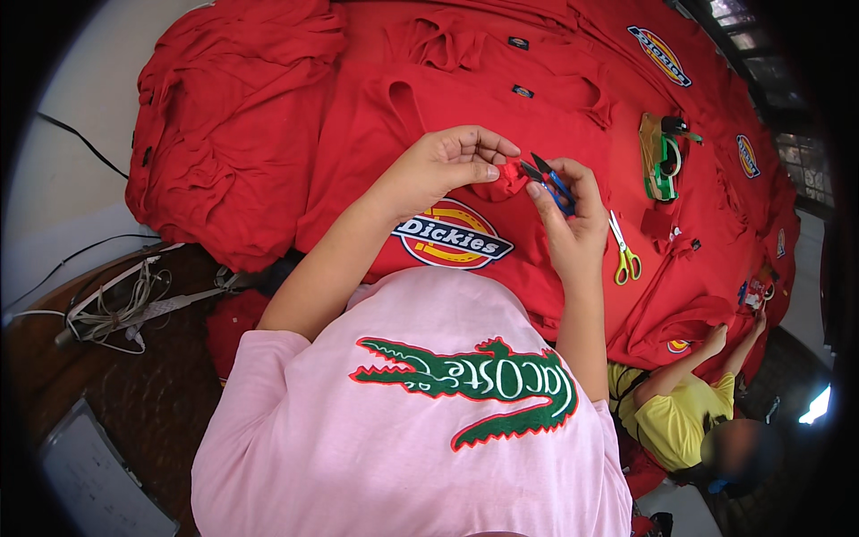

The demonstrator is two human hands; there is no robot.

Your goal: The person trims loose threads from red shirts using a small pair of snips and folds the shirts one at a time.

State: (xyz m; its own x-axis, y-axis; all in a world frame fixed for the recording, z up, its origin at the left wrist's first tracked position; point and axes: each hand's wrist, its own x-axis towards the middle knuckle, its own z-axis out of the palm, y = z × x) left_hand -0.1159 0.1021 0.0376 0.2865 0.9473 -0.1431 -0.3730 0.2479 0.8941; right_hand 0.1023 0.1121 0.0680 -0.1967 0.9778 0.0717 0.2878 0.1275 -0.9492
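My left hand (446, 163) pinches a small crumpled piece of red fabric (508, 182) between thumb and fingers. In my right hand (580, 213) is a pair of thread snips (558, 190) with blue handles and dark blades. Their blades point up and left, close beside the fabric piece and the left fingertips; I cannot tell whether they touch it. Below both hands lies a spread red garment (501, 121) with a large oval patch (454, 234) in yellow, blue and white.
Yellow-green scissors (625, 259) lie right of my hand, beyond them a green tape dispenser (660, 163). A heap of red garments (224, 134) is at the left, coiled cables (121, 309) below it. At the lower right a co-worker in a yellow shirt (676, 416) handles red fabric.
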